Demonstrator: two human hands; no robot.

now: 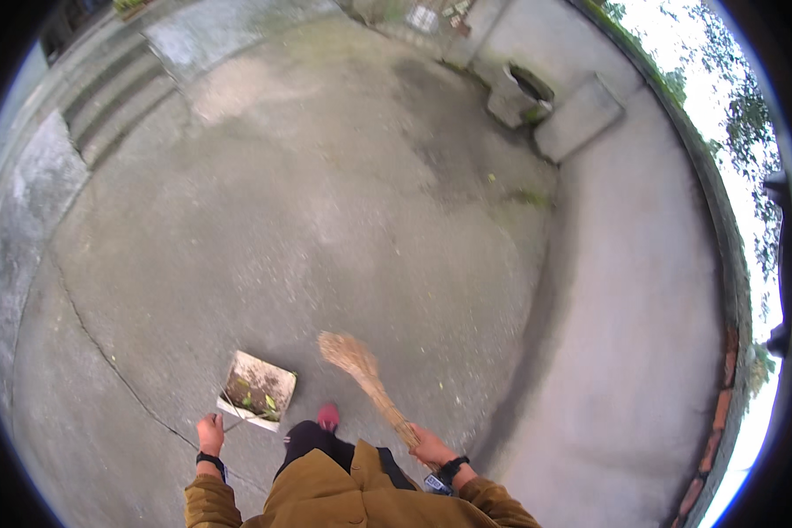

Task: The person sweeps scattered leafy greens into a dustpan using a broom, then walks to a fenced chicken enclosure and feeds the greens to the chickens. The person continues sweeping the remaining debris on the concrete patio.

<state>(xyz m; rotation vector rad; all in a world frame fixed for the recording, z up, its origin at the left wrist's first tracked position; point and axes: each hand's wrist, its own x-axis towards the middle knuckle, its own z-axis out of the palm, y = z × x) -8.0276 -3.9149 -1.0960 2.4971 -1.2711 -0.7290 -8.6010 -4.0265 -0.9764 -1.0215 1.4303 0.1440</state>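
My right hand (430, 446) is wrapped round the handle of a straw broom (370, 380), whose bristle end fans out ahead of me and to the left. At lower left, my left hand (209, 433) is closed on the thin handle of a whitish, boxy dustpan (283, 381). Dark dirt and several green and yellowish leaves (257, 401) lie inside this dustpan. Whether the dustpan touches the ground or hangs just above it, I cannot tell.
Grey concrete (264, 229) spreads ahead, with a long crack (123, 377) on the left. Steps (123, 97) rise at the far left. A pale wall (625, 308) curves along the right. A stone basin (519, 95) and a leaning slab (581, 119) stand at the far right.
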